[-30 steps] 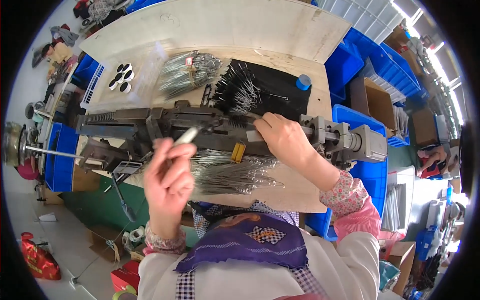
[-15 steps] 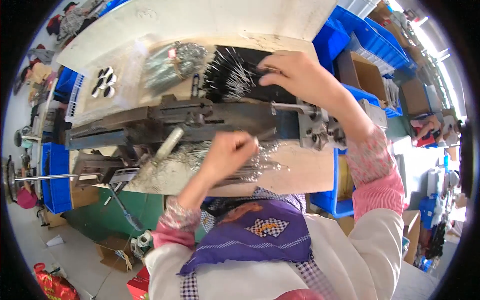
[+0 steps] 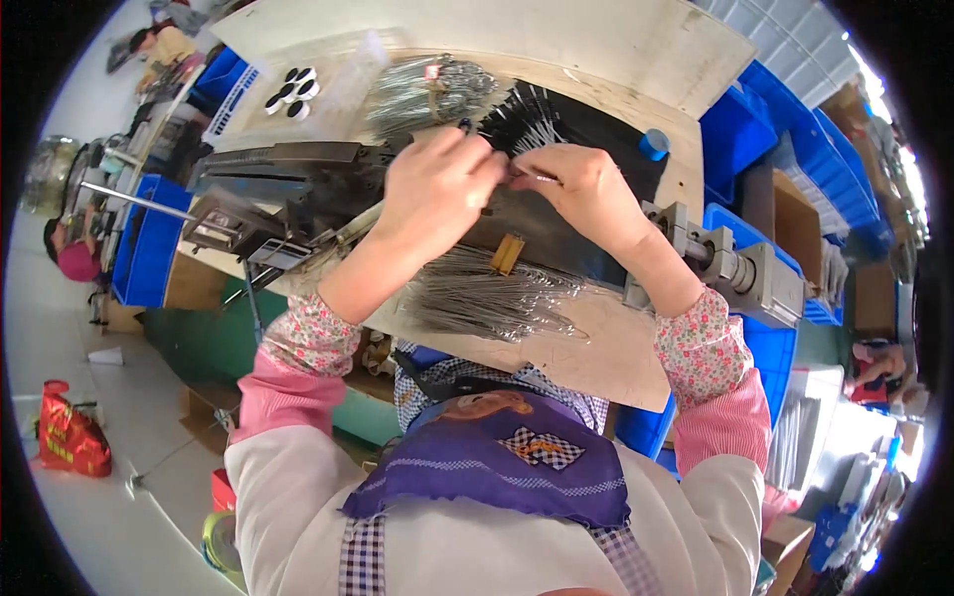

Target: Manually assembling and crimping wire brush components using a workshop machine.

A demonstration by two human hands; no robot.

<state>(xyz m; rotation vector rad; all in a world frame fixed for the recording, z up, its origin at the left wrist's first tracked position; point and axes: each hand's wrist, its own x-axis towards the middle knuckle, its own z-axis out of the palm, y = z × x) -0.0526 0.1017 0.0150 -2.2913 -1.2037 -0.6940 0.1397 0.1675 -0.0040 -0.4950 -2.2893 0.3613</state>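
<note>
Thin metal pin [image 3: 525, 177], silvery and slender, is pinched right between my two hands, above the dark machine bed. I've got my left hand [image 3: 437, 189] closed, fingertips drawn together on the pin's left end as far as I can judge, though the fingers hide the contact itself. My right hand [image 3: 586, 189] is closed too, thumb and forefinger meeting the left hand's tips; I can't tell which hand truly carries the weight.

The pin's long axis runs roughly left to right, from one set of fingertips to the other, so it lies straight across the gap between the hands. Both hands are equally near it, touching or all but touching.

Just behind the fingertips, further from me, sits the fan of black-tipped thin rods on a black mat [image 3: 527, 119]. It's just beyond the right hand's knuckles, so I judge the right hand the closer one to that pile. To its left there's a bundle of shiny wire pieces in clear wrapping [image 3: 427, 89].

Below my wrists, nearer my body, a loose heap of silvery wire pins [image 3: 487, 293] spreads across the wooden bench top [image 3: 616, 348], with a small brass-coloured block [image 3: 507, 253] standing at its upper edge. The grey metal machine [image 3: 288, 189] stretches off to the left under my left forearm.
</note>
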